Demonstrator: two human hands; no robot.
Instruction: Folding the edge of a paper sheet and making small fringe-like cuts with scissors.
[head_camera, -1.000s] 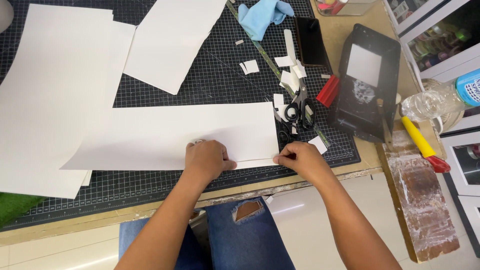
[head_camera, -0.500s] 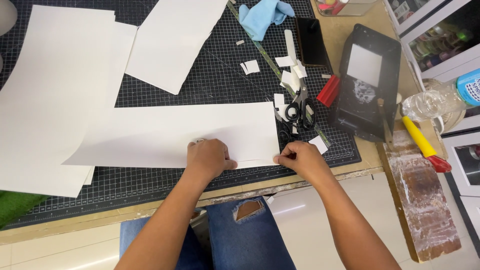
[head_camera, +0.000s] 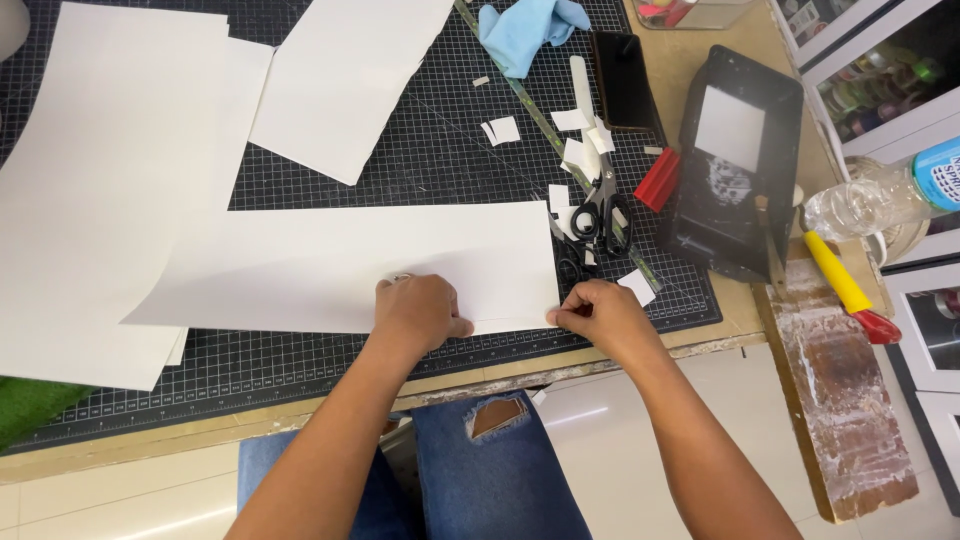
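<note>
Barely anything is changing since a second ago: the long white paper strip (head_camera: 340, 265) is lying in the same place across the black gridded cutting mat (head_camera: 420, 150), and both hands are staying pressed at its near right end, with only a slight shift in the camera's framing.

Around that strip, the mat is running almost to the worn wooden table edge (head_camera: 480, 385), leaving only a narrow band of grid between the paper's near edge and the mat's border. Open mat is showing above the strip, between it and the tilted white sheet (head_camera: 350, 80); to the left, the large white sheet (head_camera: 100, 190) is overlapping the strip's far end. On the right, room is getting tight, where black-handled scissors (head_camera: 600, 205), a metal ruler (head_camera: 545, 120) and small white paper scraps (head_camera: 585, 150) are crowding just beside the strip's right edge.

As for the strip itself, it is looking plain, smooth and matte, lying flat, with its left end cut on a slant and its right end square.

Its near right corner is being pinched by the right hand (head_camera: 600, 315), fingers curled closed on the paper's edge. Just to the left, the left hand (head_camera: 420, 312) is resting knuckles-up on the strip, fingers bent and pressing it down, gripping nothing I can make out.
</note>
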